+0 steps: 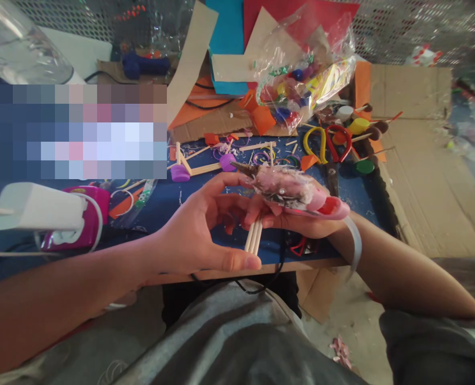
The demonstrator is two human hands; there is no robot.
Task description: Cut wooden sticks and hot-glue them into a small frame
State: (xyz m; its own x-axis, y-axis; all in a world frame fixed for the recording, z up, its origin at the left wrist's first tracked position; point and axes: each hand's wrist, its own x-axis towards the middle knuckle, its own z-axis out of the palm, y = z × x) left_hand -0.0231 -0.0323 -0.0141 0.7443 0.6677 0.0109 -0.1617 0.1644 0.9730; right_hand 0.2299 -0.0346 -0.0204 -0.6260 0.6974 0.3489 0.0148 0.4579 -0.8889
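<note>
My left hand (197,230) is closed on a small row of thin wooden sticks (254,235), its thumb at their lower end. Some fingertips meet the sticks' upper end; whose they are is hard to tell. My right hand (313,227) is wrapped round a pink hot glue gun (283,187) crusted with dried glue. The gun's dark nozzle (243,169) points left, over the left fingers. A whitish glue stick (355,248) curves down from its rear. Behind the hands lies a frame of wooden sticks (209,169) with purple bottle caps (180,172).
Scissors with yellow and red handles (315,144) lie behind my right hand, near a green cap (364,167). A white charger (37,214) sits in a magenta socket block at left. Cardboard (434,187) covers the right side. A plastic bag (305,80) stands at the back.
</note>
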